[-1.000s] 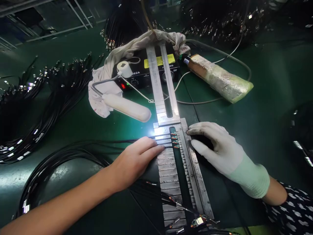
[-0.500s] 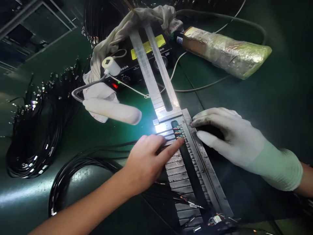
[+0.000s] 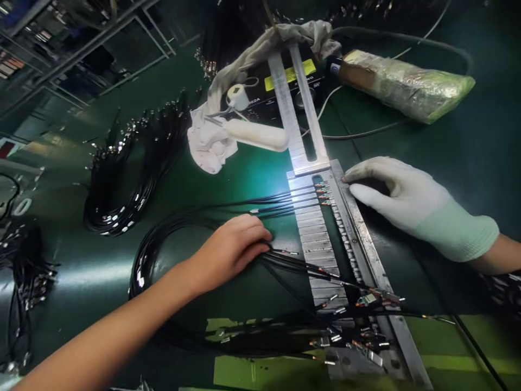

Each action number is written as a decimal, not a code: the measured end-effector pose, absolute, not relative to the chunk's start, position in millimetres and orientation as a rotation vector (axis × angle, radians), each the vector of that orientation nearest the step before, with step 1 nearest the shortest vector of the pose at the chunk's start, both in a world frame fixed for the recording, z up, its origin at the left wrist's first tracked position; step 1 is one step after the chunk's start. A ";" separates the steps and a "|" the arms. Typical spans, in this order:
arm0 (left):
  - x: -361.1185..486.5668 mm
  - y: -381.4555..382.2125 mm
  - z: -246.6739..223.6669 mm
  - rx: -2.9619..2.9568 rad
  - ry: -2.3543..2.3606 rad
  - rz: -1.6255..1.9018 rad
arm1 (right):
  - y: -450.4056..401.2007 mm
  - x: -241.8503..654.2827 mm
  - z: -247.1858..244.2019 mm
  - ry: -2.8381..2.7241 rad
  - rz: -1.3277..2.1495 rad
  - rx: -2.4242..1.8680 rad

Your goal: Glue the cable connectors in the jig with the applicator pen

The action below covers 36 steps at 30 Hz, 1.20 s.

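Note:
My bare left hand (image 3: pixel 234 247) is closed, thumb against fingers, at the loose ends of black cables (image 3: pixel 299 263); a cable tip with bare wires pokes out past the fingertips. Just right of it lies a slotted metal fixture (image 3: pixel 315 231). Several cables with coloured wire ends (image 3: pixel 323 193) sit side by side in its upper slots, reaching a row of small metal contacts. My right hand (image 3: pixel 407 198), in a white and green glove, rests beside the fixture's metal rail (image 3: pixel 358 217). Its thumb and curved fingers are apart, with fingertips at the rail's edge.
A white lamp-like tube (image 3: pixel 256 134) shines over the fixture's top. Behind stand a black control box (image 3: pixel 264 100) and a wrapped bundle (image 3: pixel 411 87). Coiled black cables (image 3: pixel 118 212) lie to the left. More cables with connectors (image 3: pixel 366 347) cover the fixture's lower end.
My left hand has left the fixture's upper slots and moved down and left to the loose cable ends. The right hand stays by the rail. The whole view has shifted.

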<state>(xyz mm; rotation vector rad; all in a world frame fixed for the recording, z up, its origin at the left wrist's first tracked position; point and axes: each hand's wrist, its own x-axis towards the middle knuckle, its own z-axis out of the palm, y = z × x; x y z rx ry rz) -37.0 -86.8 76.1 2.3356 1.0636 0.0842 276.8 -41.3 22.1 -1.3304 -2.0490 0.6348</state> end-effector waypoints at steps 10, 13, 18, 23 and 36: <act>-41.7 -94.5 79.4 2.182 1.146 0.082 | -42.9 278.8 20.0 -2.043 0.681 -1.330; -38.8 -90.6 78.3 2.204 1.180 0.169 | -42.6 278.0 20.7 -2.037 0.695 -1.318; -5.6 -82.1 63.1 2.364 1.150 0.389 | -41.3 275.4 22.5 -2.051 0.675 -1.346; 21.9 -70.2 50.1 2.633 1.156 0.319 | -41.6 275.3 22.7 -2.057 0.671 -1.361; 20.6 -67.7 52.0 2.696 1.070 0.372 | -41.3 273.6 27.1 -1.996 0.717 -1.364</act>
